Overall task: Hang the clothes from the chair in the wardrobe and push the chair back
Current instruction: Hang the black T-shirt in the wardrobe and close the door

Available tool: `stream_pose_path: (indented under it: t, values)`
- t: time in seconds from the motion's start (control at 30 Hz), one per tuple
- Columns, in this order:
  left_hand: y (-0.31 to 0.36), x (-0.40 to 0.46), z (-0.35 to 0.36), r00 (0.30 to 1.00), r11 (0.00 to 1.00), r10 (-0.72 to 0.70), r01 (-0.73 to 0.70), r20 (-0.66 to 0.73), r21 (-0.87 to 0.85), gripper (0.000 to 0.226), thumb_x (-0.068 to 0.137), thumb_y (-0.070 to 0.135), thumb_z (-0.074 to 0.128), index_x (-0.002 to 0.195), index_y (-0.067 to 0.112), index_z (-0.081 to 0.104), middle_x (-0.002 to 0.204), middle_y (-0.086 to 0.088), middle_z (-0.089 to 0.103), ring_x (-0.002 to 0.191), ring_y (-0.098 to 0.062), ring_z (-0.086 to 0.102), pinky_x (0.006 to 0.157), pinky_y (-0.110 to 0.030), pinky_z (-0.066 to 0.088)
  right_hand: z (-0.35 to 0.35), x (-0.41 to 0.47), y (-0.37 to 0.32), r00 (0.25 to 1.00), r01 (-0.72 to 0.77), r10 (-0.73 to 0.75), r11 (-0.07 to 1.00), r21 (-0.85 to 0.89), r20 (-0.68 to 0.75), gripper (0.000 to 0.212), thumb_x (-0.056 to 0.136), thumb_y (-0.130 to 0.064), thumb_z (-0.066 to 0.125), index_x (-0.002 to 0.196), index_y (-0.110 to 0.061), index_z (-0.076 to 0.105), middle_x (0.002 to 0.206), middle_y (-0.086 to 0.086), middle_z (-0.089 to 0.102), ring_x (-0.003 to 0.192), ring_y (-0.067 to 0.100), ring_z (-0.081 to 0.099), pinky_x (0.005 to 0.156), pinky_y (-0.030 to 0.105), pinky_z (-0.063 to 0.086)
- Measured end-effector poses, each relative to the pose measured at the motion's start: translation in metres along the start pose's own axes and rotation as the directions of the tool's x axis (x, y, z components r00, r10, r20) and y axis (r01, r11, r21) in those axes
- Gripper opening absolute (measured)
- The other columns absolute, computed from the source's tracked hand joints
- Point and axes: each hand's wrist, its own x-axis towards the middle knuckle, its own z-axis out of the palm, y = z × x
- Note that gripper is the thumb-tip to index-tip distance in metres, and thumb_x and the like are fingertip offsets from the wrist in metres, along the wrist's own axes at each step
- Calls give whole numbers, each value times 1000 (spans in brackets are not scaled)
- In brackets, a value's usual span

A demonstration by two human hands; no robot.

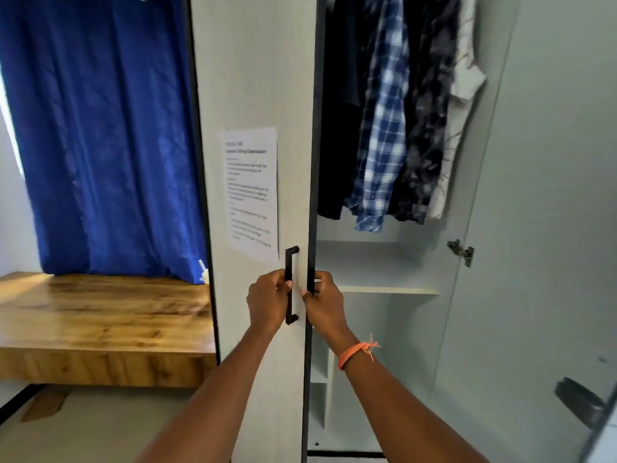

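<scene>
Pale wardrobe door (253, 78): left hand (267, 300) grips its black handle (289, 285); right hand (322, 300) grips its edge.

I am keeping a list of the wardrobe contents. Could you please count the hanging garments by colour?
Black or dark, plain: 1
Blue and white checked: 1
Dark with pale blotches: 1
White: 1
Total: 4 visible; more may be hidden behind the closed door.
</scene>
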Motion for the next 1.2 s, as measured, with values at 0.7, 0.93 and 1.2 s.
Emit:
stream_pose_path:
  t: [0.7,0.93,1.2]
  values:
    - [14,127,156,989,966,21,17,145,-259,8,86,11,72,85,3,71,75,-12,71,74,-28,71,68,-46,62,-39,191,112,974,85,-119,981,-173,-193,6,96,-8,58,97,-13,55,88,2,62,77,14,57,68,23,39]
    - [20,158,185,994,968,-30,55,105,-244,4,86,11,72,83,8,72,70,-7,71,69,-24,72,70,-47,61,-45,245,134,987,125,-138,983,-132,-87,3,96,-8,58,97,-11,57,85,1,64,75,14,59,61,18,39]
    - [19,167,198,998,983,-48,55,40,-178,12,86,12,73,79,3,68,69,-8,69,65,-21,71,67,-47,61,-46,263,138,994,100,-104,992,-81,-40,8,97,-8,57,105,-10,57,96,4,67,87,18,62,72,27,45]
